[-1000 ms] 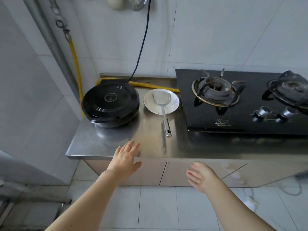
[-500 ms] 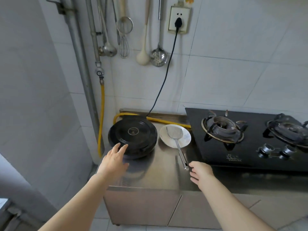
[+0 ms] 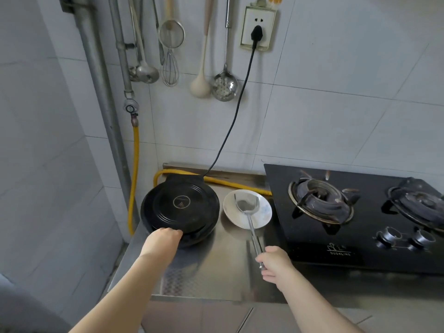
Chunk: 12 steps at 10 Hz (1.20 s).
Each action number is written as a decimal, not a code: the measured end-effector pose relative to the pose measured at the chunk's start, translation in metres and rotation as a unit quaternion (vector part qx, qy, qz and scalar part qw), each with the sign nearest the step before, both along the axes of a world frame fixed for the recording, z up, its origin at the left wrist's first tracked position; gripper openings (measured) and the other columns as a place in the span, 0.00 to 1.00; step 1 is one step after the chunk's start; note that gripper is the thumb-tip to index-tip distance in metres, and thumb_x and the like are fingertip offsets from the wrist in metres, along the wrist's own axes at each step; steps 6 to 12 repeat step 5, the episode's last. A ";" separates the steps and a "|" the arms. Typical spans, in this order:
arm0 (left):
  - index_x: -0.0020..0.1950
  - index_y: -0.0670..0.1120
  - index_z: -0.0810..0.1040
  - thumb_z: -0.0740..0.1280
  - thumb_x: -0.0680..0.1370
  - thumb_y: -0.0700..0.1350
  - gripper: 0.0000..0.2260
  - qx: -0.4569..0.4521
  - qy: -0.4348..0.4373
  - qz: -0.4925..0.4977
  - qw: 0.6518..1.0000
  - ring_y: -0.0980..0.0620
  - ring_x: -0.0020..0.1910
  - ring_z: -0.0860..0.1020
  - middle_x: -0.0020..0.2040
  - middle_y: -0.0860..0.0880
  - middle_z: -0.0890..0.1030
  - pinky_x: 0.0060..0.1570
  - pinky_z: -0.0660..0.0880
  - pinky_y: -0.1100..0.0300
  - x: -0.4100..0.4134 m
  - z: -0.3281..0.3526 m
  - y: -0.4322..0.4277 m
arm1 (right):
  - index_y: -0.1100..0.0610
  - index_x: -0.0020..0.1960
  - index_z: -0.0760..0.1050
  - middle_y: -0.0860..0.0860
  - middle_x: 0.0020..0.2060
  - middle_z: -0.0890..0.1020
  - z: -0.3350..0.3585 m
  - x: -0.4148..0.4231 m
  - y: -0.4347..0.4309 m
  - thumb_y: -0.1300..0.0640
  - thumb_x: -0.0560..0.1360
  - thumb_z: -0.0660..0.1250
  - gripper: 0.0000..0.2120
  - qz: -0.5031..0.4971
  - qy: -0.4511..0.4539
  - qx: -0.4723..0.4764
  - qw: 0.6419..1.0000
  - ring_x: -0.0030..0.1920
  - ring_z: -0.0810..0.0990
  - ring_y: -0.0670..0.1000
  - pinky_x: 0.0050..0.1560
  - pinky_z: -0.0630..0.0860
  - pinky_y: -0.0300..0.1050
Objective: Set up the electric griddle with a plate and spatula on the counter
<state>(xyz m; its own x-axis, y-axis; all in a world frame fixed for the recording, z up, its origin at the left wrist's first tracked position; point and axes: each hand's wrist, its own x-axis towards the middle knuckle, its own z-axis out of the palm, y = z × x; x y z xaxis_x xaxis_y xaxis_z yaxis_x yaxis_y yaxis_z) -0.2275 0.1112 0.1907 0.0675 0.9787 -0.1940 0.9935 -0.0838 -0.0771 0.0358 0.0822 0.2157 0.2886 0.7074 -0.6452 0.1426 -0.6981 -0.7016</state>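
A steel counter [image 3: 216, 272] stands against a white tiled wall, with a black gas stove [image 3: 360, 246] at its right end. The round black electric griddle [image 3: 180, 207] sits at the back left, its cord [image 3: 228, 131] plugged into the wall socket [image 3: 258, 27]. The left hand [image 3: 163, 241] curls over the griddle's front rim, fingertips hidden. Just beside the griddle, the spatula [image 3: 247, 205] lies blade-first in the white plate [image 3: 264, 212]. The right hand [image 3: 274, 263] grips the end of its handle.

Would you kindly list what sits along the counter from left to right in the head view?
electric griddle → plate, with the spatula lying on it → left burner of the gas stove → right burner
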 end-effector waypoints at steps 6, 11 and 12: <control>0.56 0.46 0.76 0.63 0.78 0.48 0.10 -0.029 -0.042 0.004 0.999 0.45 0.53 0.79 0.54 0.46 0.81 0.53 0.76 0.53 0.014 0.016 0.008 | 0.60 0.69 0.69 0.59 0.51 0.79 -0.022 -0.004 0.025 0.65 0.72 0.65 0.25 0.022 -0.025 0.016 0.999 0.51 0.79 0.58 0.52 0.77 0.51; 0.56 0.46 0.76 0.63 0.78 0.48 0.10 -0.029 -0.042 0.004 0.999 0.45 0.53 0.79 0.54 0.46 0.81 0.53 0.76 0.53 0.014 0.016 0.008 | 0.60 0.69 0.69 0.59 0.51 0.79 -0.022 -0.004 0.025 0.65 0.72 0.65 0.25 0.022 -0.025 0.016 0.999 0.51 0.79 0.58 0.52 0.77 0.51; 0.56 0.46 0.76 0.63 0.78 0.48 0.10 -0.029 -0.042 0.004 0.999 0.45 0.53 0.79 0.54 0.46 0.81 0.53 0.76 0.53 0.014 0.016 0.008 | 0.60 0.69 0.69 0.59 0.51 0.79 -0.022 -0.004 0.025 0.65 0.72 0.65 0.25 0.022 -0.025 0.016 0.999 0.51 0.79 0.58 0.52 0.77 0.51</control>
